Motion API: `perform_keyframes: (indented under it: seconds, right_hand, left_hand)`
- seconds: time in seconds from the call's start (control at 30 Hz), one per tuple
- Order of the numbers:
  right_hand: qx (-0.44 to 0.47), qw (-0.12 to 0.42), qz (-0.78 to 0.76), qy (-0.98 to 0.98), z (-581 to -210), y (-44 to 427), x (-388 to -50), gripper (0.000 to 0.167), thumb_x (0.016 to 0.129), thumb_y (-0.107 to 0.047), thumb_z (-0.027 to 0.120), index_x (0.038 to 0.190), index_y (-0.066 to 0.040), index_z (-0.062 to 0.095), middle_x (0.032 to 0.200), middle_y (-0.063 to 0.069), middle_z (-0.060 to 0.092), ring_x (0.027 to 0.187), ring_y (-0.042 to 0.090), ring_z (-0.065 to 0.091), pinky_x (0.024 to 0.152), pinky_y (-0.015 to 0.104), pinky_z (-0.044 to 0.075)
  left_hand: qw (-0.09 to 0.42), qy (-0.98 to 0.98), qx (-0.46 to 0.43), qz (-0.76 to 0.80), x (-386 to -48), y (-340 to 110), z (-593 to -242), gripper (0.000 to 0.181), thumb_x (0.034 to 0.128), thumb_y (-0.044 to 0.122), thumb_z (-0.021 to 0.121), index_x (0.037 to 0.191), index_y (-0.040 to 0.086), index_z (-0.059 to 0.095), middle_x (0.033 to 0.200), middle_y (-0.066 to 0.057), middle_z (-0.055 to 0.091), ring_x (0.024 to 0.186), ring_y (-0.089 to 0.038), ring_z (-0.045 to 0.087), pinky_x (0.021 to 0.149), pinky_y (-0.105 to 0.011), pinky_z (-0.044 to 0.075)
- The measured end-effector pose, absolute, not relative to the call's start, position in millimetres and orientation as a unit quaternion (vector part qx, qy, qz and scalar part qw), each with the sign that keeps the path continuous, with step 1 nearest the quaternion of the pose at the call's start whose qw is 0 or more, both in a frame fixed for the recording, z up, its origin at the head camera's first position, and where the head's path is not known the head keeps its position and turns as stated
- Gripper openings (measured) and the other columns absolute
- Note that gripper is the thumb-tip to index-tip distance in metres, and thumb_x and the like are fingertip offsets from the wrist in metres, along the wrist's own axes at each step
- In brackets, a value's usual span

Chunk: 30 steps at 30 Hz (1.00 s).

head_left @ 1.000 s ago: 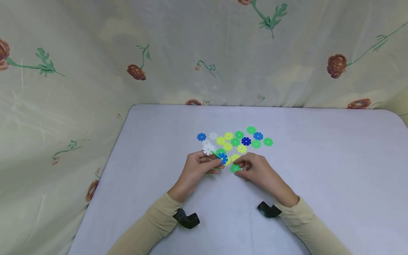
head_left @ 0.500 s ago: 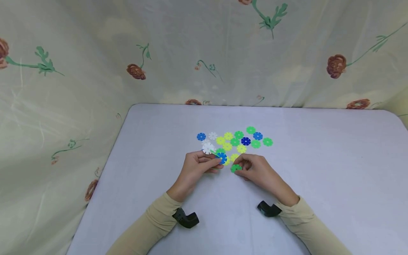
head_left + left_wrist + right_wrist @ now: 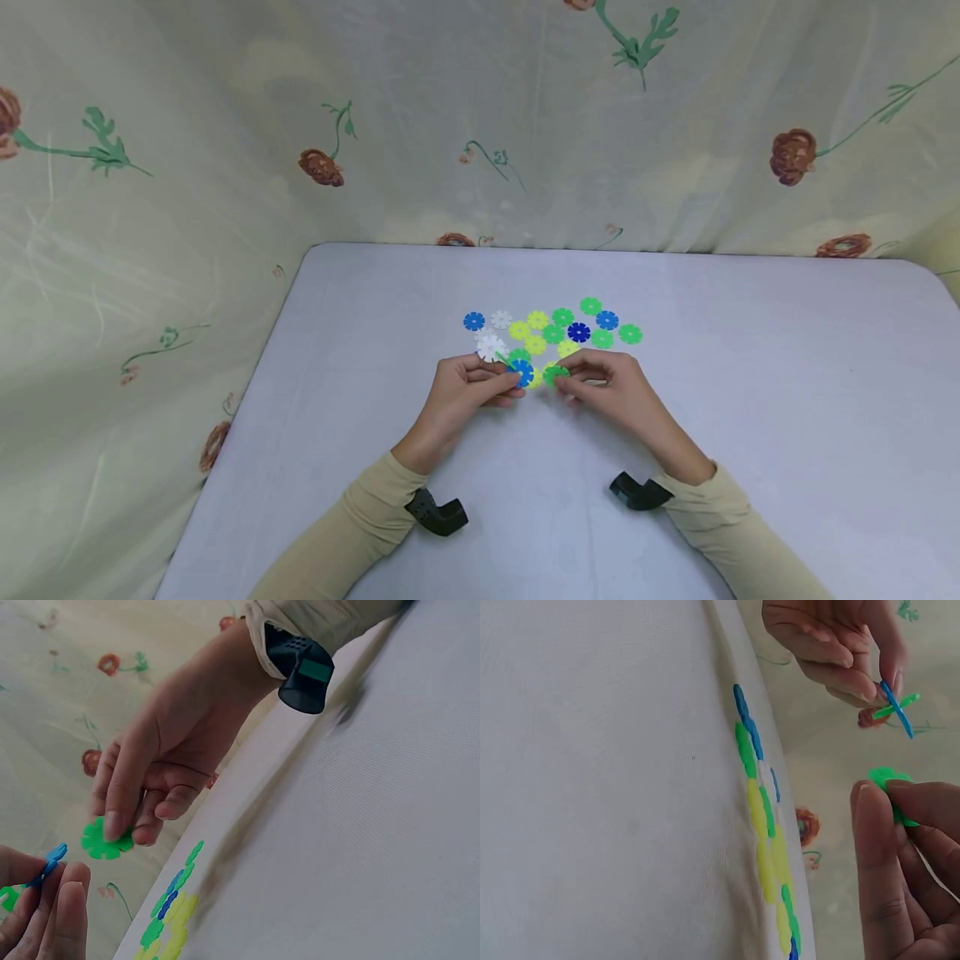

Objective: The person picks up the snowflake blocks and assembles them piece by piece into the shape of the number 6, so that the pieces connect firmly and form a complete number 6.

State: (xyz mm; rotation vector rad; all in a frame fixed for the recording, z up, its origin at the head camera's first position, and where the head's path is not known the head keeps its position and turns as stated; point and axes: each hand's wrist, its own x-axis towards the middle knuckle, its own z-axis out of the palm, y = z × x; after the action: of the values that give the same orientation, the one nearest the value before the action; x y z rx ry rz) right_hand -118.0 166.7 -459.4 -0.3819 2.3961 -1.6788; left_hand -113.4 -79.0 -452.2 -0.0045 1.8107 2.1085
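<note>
Between its thumb and fingers, my left hand (image 3: 461,396) pinches a blue notched plastic disc (image 3: 524,372). A green notched disc (image 3: 909,700) is slotted crosswise into the blue one, as the right wrist view shows. My right hand (image 3: 611,387) pinches a separate green notched disc (image 3: 553,374) by its edge. The two hands are close together but apart, with a small gap between the pieces, above the near side of a group of discs. In the left wrist view the right hand's green disc (image 3: 97,841) faces the camera, raised over the table.
Several loose discs lie flat beyond the hands: white ones (image 3: 491,346) on the left, yellow (image 3: 537,320) in the middle, green (image 3: 591,307) and dark blue (image 3: 579,332) on the right. A pale cloth covers the table (image 3: 750,400). A flowered curtain (image 3: 420,125) hangs behind.
My right hand has moved slightly up and away from me, bringing its green disc level with the blue one. The left hand has stayed almost still.
</note>
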Motion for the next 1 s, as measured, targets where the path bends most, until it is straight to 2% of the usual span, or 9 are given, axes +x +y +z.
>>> perform_keyframes:
  seconds: [0.17,0.33,0.57,0.67,0.87,1.0]
  right_hand:
    - [-0.147,0.066,-0.577,0.800,-456.6,163.1,-114.3,0.016,0.094,-0.011,0.077,0.107,-0.003,0.075,0.093,0.015,0.079,0.077,0.030,0.077,0.069,0.031,0.065]
    - [-0.173,0.017,-0.570,0.803,-457.7,159.2,-111.7,0.012,0.091,-0.009,0.079,0.103,-0.006,0.079,0.095,0.011,0.078,0.075,0.029,0.076,0.069,0.027,0.065]
    - [-0.239,-0.093,-0.497,0.829,-456.8,155.1,-109.7,0.018,0.085,-0.001,0.082,0.098,-0.014,0.082,0.090,0.000,0.077,0.076,0.008,0.071,0.065,0.017,0.061]
    - [-0.253,-0.115,-0.470,0.838,-456.8,154.0,-109.0,0.022,0.084,0.000,0.083,0.098,-0.016,0.082,0.090,-0.003,0.077,0.079,0.006,0.070,0.064,0.015,0.060]
    - [-0.288,-0.160,-0.422,0.845,-458.0,152.0,-107.1,0.024,0.079,0.002,0.086,0.097,-0.013,0.081,0.088,-0.002,0.078,0.073,0.008,0.070,0.063,0.012,0.058]
    - [-0.310,-0.203,-0.388,0.844,-457.0,151.1,-105.4,0.025,0.075,0.004,0.088,0.093,-0.011,0.079,0.085,-0.002,0.079,0.068,0.007,0.070,0.061,0.015,0.058]
  left_hand:
    - [0.178,0.640,0.004,0.747,-113.2,-79.2,-453.1,0.019,0.0921,0.006,0.076,0.103,-0.007,0.067,0.087,-0.010,0.078,0.082,-0.020,0.080,0.088,-0.048,0.064]
    - [0.179,0.643,0.003,0.745,-112.8,-79.1,-453.4,0.019,0.0919,0.006,0.076,0.103,-0.006,0.067,0.085,-0.009,0.077,0.080,-0.017,0.079,0.088,-0.047,0.065]
    - [0.181,0.644,0.006,0.744,-113.0,-78.2,-452.5,0.020,0.0920,0.006,0.076,0.104,-0.008,0.066,0.085,-0.009,0.076,0.080,-0.018,0.079,0.085,-0.043,0.066]
    - [0.185,0.644,0.007,0.743,-113.3,-77.5,-452.9,0.020,0.0919,0.005,0.076,0.103,-0.008,0.066,0.085,-0.007,0.076,0.080,-0.017,0.079,0.084,-0.041,0.066]
    - [0.188,0.643,0.005,0.742,-112.1,-76.3,-452.8,0.019,0.0923,0.005,0.075,0.103,-0.008,0.066,0.084,-0.006,0.075,0.080,-0.016,0.078,0.083,-0.037,0.066]
    - [0.185,0.646,0.014,0.740,-111.6,-77.2,-453.1,0.021,0.0918,0.005,0.076,0.104,-0.008,0.067,0.087,-0.011,0.078,0.081,-0.017,0.079,0.082,-0.038,0.067]
